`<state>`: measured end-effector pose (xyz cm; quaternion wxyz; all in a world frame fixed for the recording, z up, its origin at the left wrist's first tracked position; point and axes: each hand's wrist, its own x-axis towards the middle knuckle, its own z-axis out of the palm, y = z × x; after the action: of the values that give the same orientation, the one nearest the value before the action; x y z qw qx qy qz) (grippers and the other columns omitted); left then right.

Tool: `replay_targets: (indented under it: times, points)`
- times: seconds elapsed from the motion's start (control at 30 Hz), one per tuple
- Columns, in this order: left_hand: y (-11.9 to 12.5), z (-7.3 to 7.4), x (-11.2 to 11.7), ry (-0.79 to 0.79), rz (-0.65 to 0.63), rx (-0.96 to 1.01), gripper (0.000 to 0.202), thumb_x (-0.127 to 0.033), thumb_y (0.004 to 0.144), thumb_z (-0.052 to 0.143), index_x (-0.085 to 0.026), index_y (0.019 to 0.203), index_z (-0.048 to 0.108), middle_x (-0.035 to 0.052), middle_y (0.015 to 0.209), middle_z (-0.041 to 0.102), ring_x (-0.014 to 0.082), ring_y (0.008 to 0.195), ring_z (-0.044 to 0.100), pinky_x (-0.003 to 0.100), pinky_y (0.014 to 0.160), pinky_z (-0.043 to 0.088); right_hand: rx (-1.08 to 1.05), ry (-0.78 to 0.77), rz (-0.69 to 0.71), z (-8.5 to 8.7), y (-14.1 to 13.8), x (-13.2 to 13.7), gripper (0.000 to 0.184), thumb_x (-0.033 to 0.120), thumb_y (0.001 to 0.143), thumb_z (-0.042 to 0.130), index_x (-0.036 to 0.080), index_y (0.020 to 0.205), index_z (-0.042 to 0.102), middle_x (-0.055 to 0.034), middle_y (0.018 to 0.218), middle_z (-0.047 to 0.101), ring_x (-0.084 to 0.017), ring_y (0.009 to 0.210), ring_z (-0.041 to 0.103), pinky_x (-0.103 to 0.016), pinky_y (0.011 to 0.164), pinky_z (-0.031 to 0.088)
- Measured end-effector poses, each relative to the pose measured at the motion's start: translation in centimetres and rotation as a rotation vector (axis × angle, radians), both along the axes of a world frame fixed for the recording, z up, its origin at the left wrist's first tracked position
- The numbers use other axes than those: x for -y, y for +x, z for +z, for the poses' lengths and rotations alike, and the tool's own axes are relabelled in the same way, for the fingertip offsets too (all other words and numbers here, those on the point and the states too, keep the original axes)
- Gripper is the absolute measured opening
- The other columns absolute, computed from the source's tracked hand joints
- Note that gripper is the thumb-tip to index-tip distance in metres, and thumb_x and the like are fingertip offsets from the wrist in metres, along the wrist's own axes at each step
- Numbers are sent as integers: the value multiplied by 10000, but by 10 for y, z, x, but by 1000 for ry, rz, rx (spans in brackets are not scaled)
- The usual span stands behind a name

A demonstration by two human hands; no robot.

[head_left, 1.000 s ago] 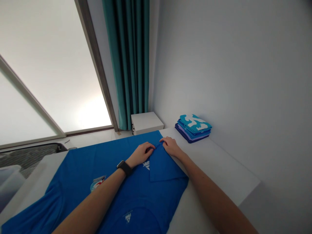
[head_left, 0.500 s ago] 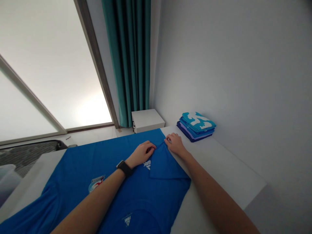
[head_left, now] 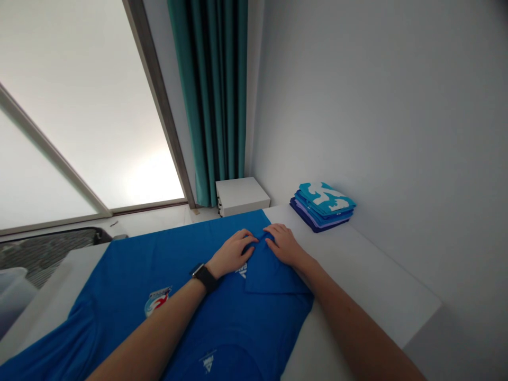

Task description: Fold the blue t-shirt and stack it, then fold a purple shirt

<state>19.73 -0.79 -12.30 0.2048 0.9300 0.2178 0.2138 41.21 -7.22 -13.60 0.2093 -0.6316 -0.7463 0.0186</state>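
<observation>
A blue T-shirt lies spread over the white table, with its neckline near me. The sleeve on the right is folded inward over the body, partly covering a white logo. My left hand, with a dark watch on its wrist, rests on the shirt at the inner edge of that sleeve; its thumb and fingers are apart, fingertips on the cloth. On the folded sleeve lies my right hand, fingers stretched and spread over the fabric near its far corner. A little cloth is ruffled between the two hands.
A stack of folded clothes sits on the white table by the wall. Beyond the table are a white cabinet and a green curtain. A translucent bin stands at the left.
My right hand has gone from pinching the sleeve's far corner to lying over it, a little lower. My left thumb has moved away from its fingers. The shirt lies much as before.
</observation>
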Motion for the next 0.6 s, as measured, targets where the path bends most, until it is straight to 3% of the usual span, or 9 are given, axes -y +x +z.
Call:
replay_targets:
  times: [0.13, 0.37, 0.5, 0.6]
  points:
    - [-1, 2, 1, -29, 11, -1, 279, -258, 929, 456, -227, 1143, 633, 77, 1155, 591, 225, 1065, 564, 379, 968, 466, 45, -29, -45, 3, 5, -1, 263, 240, 933, 452, 187, 1139, 607, -94, 1113, 607, -229, 1076, 502, -363, 933, 347]
    - [-1, 10, 3, -109, 24, 52, 284, -242, 941, 420, -224, 1111, 647, 73, 1108, 616, 210, 1014, 582, 361, 935, 471, 11, -49, -110, 4, 13, -3, 245, 94, 843, 419, 193, 957, 611, -76, 1036, 597, -212, 1001, 505, -337, 878, 353]
    - [-3, 13, 0, -39, 103, 55, 289, -234, 943, 405, -200, 1082, 655, 78, 1069, 649, 226, 1021, 576, 402, 968, 436, 9, -40, -100, 2, 14, -3, 209, 87, 802, 442, 186, 916, 587, -75, 1020, 581, -211, 983, 507, -334, 858, 356]
    - [1, 14, -8, 28, 147, 6, 332, -242, 949, 384, -199, 1171, 627, 87, 1145, 642, 242, 1068, 564, 425, 987, 419, 29, -35, -88, 2, 14, -2, 155, 130, 821, 471, 185, 918, 579, -76, 1014, 577, -217, 969, 504, -338, 847, 357]
